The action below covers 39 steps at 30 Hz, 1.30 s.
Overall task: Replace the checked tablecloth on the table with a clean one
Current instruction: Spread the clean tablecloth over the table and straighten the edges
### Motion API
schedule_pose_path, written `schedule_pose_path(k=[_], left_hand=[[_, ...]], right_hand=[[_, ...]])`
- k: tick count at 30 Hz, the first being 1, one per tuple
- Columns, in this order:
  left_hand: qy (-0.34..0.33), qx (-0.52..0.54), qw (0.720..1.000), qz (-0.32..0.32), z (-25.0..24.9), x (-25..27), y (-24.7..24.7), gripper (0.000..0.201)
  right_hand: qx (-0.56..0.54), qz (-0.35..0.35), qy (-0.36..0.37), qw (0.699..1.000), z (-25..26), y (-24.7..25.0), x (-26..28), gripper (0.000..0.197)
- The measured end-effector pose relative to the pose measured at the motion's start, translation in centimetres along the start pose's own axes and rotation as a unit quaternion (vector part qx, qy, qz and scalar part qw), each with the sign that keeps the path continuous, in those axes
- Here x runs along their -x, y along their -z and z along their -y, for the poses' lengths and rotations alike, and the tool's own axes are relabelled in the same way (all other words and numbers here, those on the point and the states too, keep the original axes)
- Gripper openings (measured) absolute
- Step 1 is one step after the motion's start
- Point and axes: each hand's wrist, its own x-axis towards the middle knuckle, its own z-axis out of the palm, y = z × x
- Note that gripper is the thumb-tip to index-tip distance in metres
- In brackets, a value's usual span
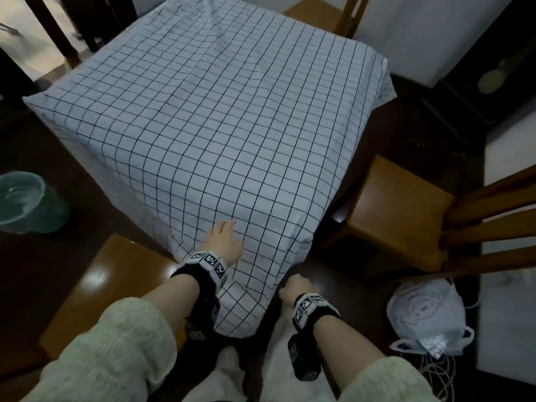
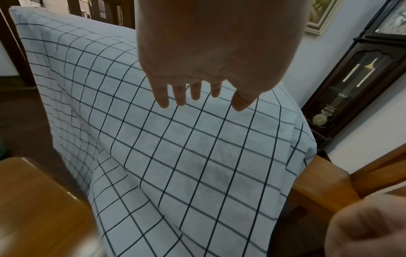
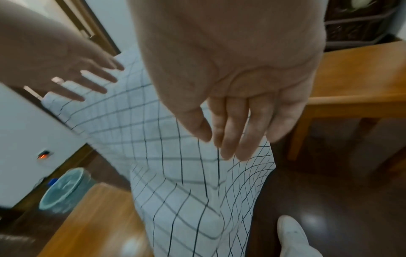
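checked tablecloth (image 1: 208,117), draped over table, corner hanging

No readable text, brand or number shows; the wrist bands (image 1: 210,261) at lower centre carry only black-and-white coded squares.

Green bin (image 1: 27,203) on dark floor, wooden chairs (image 1: 397,211) around, white plastic bag (image 1: 427,317), pendulum clock (image 2: 351,83).
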Motion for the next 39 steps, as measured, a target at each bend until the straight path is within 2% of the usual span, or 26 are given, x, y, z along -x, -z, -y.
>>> schedule_pose_path(k=[2,4,5,6,8,10,12,14,22,26,29,32,36,39], left_hand=[[0.010,0.011,1.000,-0.010,-1.1,-1.5,0.7,0.060],[0.022,0.018,0.998,-0.048,-2.8,-3.5,1.6,0.059],[0.028,0.023,0.997,-0.071,-3.7,-4.6,2.1,0.060],[0.035,0.025,0.995,-0.090,-4.5,-5.7,2.6,0.060],[0.055,0.009,0.991,-0.125,-6.0,-7.6,3.6,0.061],[0.078,-0.012,0.986,-0.144,-7.5,-9.1,4.6,0.064],[0.098,-0.026,0.984,-0.148,-8.9,-10.6,5.6,0.067],[0.117,-0.026,0.983,-0.142,-9.9,-12.1,6.7,0.071],[0.174,-0.055,0.979,-0.090,-9.5,-16.7,10.8,0.085],[0.194,-0.082,0.975,-0.067,-7.7,-19.6,13.6,0.090],[0.221,-0.121,0.967,-0.041,-6.5,-22.5,16.4,0.093],[0.233,-0.150,0.961,-0.019,-4.6,-25.9,19.5,0.101],[0.200,-0.136,0.970,0.012,-1.8,-30.5,22.6,0.105],[0.165,-0.128,0.977,0.041,-0.7,-33.5,24.0,0.117]], right_hand=[[-0.060,-0.060,-0.010,0.996,-0.8,2.9,-1.1,0.019],[-0.119,-0.132,-0.014,0.984,-1.4,6.5,-2.6,0.026],[-0.137,-0.168,-0.012,0.976,-1.7,8.4,-3.4,0.023],[-0.147,-0.193,-0.006,0.970,-2.0,10.2,-4.1,0.022],[-0.164,-0.221,0.026,0.961,-2.2,14.0,-5.5,0.035],[-0.199,-0.212,0.089,0.953,-2.4,17.3,-7.0,0.037],[-0.214,-0.183,0.157,0.947,-2.3,20.4,-8.5,0.028],[-0.196,-0.155,0.189,0.950,-1.7,23.2,-10.2,0.018],[-0.048,-0.189,0.228,0.954,3.3,28.4,-15.5,0.054],[-0.014,-0.180,0.198,0.963,6.3,29.1,-17.1,0.071],[-0.007,-0.200,0.164,0.966,8.4,29.5,-18.5,0.081],[0.002,-0.205,0.099,0.974,10.6,30.3,-19.7,0.087],[0.023,-0.199,0.012,0.980,12.9,32.2,-21.4,0.092],[0.045,-0.168,-0.020,0.985,14.4,33.1,-22.8,0.093]])
